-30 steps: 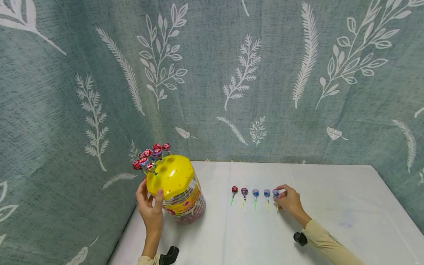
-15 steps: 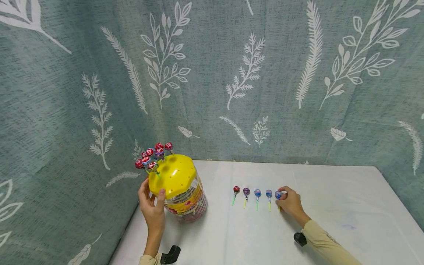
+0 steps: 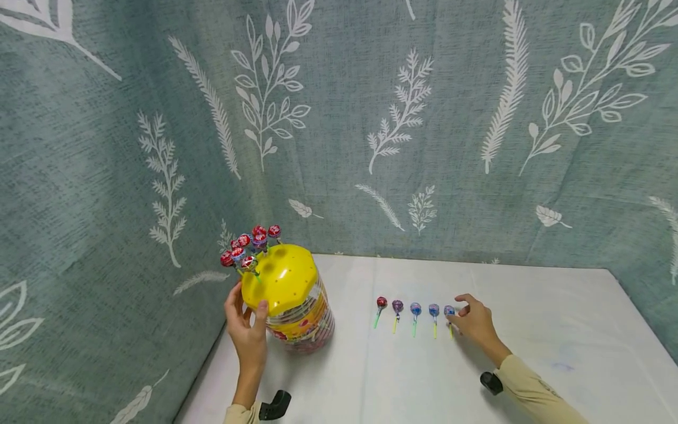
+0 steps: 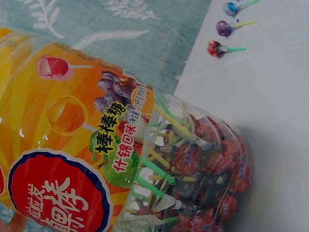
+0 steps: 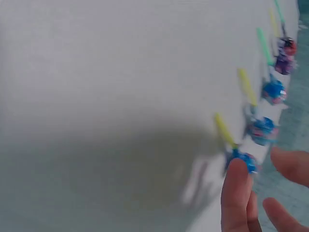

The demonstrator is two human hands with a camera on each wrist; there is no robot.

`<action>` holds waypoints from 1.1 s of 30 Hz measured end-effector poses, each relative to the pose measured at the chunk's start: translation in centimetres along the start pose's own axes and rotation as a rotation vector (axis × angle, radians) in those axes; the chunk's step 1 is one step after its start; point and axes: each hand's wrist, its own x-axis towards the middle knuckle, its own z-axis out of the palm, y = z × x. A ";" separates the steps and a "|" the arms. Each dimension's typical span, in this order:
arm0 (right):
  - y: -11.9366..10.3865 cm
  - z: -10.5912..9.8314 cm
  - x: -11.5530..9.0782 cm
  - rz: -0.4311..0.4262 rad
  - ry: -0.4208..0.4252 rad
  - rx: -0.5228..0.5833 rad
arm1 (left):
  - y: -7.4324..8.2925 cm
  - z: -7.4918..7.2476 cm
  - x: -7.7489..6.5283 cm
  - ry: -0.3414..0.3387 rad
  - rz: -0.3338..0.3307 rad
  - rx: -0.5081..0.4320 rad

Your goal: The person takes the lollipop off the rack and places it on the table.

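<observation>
My left hand [image 3: 249, 341] grips a clear plastic jar [image 3: 304, 330] at its yellow lid [image 3: 288, 280], thumb in front and fingers behind. Several red-wrapped lollipops [image 3: 243, 240] stick up from the lid's far left side. In the left wrist view the jar's orange label [image 4: 72, 125] faces the camera, with lollipops [image 4: 219, 159] packed below it. On the table, several lollipops lie in a row, sticks toward me. At the row's right end is a blue-wrapped lollipop [image 3: 449, 310]; my right hand [image 3: 477, 324] touches it with the thumb, its index finger lifted away.
A white table [image 3: 402, 383] spreads under everything. Behind it and to the left hangs a green curtain [image 3: 339, 118] with white leaf prints. The row's other end has a red lollipop [image 3: 381, 302], beside a purple one [image 3: 397, 306]. Small holes dot the yellow lid.
My right hand's fingers have spread and come off the last lollipop, which stays at the row's end. My left hand keeps its grip on the jar. The head view has shifted slightly.
</observation>
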 end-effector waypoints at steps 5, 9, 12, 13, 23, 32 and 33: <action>-1.9 -1.1 0.3 -0.051 0.036 -0.001 | 0.0 0.0 0.0 0.006 -0.002 -0.004; -3.9 -1.7 0.5 -0.111 0.043 0.026 | 0.3 0.0 0.0 0.007 0.000 -0.006; -5.5 -1.9 0.7 -0.142 0.035 0.060 | 1.1 0.2 0.0 0.002 0.016 -0.003; -6.0 -2.0 0.7 -0.150 0.028 0.073 | 1.6 0.3 0.0 0.001 0.019 -0.005; -10.9 -2.1 0.4 -0.276 -0.043 0.180 | 3.9 0.7 -0.1 -0.004 -0.019 -0.002; -14.8 -2.2 0.4 -0.328 -0.086 0.225 | 3.9 0.7 -0.1 -0.009 0.020 -0.007; -15.2 -2.1 0.4 -0.333 -0.090 0.226 | 3.9 0.7 -0.1 -0.008 0.021 -0.007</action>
